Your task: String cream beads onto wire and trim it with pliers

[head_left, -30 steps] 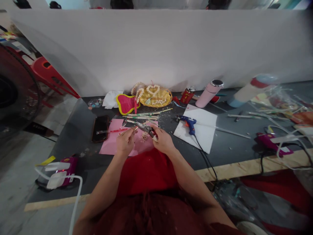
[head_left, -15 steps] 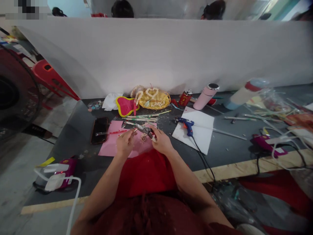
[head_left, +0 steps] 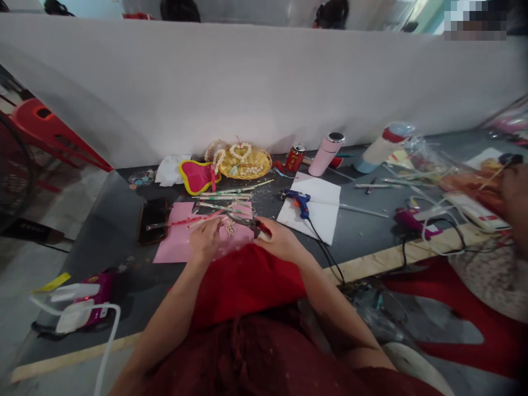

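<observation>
Pliers (head_left: 246,221) are over the right part of the pink sheet (head_left: 171,248), toward the front edge of the desk (head_left: 350,237). Right hand (head_left: 279,238) has its grip closed round the handles; jaw opening too blurred to call. Left hand (head_left: 205,240) is curled just beside the plier tips, thumb and fingers drawn in; can't tell if that grip pinches anything. Small pale pieces (head_left: 230,227) lie on the sheet between the hands. Step in hand reads as plier work on small stock; next move probably calls for a steady right grip and left fingertips clear of the bite. Striped sticks (head_left: 225,196) lie beyond the sheet, basket (head_left: 267,169) near the desk's far edge. Hidden: right fingertips, handle ends. Co-worker's hand (head_left: 515,190) is cut off at the right, blurred.
</observation>
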{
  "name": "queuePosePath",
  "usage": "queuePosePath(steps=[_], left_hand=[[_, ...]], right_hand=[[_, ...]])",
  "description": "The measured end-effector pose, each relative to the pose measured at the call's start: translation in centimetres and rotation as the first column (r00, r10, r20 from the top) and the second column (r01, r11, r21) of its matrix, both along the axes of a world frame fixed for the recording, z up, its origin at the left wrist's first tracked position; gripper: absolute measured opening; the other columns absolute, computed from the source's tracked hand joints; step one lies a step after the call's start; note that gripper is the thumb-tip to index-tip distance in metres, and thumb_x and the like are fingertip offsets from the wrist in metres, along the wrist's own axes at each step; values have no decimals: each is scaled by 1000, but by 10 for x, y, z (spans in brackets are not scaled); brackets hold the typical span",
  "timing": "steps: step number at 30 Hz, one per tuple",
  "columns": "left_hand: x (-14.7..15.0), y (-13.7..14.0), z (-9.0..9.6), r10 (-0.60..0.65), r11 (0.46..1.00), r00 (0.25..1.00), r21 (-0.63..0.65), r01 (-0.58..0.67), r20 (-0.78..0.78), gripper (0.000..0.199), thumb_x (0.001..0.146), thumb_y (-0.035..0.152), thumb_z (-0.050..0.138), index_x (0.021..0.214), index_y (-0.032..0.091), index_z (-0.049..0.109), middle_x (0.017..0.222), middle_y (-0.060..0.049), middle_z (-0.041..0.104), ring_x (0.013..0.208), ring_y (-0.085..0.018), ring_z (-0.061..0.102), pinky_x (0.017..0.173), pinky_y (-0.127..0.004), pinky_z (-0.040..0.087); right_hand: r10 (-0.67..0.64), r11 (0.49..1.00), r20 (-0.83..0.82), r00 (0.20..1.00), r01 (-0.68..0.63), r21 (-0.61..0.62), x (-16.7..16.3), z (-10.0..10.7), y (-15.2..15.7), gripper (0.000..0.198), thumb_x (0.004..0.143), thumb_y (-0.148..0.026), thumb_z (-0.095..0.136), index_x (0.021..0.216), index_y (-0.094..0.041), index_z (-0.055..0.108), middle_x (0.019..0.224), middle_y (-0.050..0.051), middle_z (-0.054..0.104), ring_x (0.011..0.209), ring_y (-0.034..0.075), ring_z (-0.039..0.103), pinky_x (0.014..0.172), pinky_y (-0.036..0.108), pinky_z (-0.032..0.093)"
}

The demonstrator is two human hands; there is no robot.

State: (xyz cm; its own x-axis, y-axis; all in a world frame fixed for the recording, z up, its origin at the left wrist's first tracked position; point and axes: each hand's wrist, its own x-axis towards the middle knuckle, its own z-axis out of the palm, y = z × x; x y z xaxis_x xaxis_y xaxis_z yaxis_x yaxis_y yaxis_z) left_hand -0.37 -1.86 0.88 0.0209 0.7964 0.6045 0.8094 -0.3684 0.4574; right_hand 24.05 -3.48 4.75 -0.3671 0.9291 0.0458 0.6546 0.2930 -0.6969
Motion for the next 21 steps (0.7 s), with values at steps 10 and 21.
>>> queuePosePath(steps=[10, 21], left_hand=[[-11, 1, 4, 62, 998, 996, 17, -63, 69, 27, 93, 35, 44, 101, 18, 64, 89, -7, 73, 81, -18, 67, 71, -27, 48], [-7, 0, 14, -25, 991, 998, 127, 32, -55, 18, 90, 28, 52, 95, 20, 67, 90, -3, 74, 82, -18, 66, 78, -33, 44]], right_hand=[[-215, 975, 244, 946, 224, -10, 39, -21, -6, 68, 79, -39, 65, 139, -22, 39, 126, 11, 58, 111, 26, 56, 93, 38, 44], [-447, 893, 521, 727, 331, 305, 37, -25, 4, 57, 80, -52, 61, 126, -21, 50, 113, 14, 59, 104, 33, 50, 78, 39, 41]])
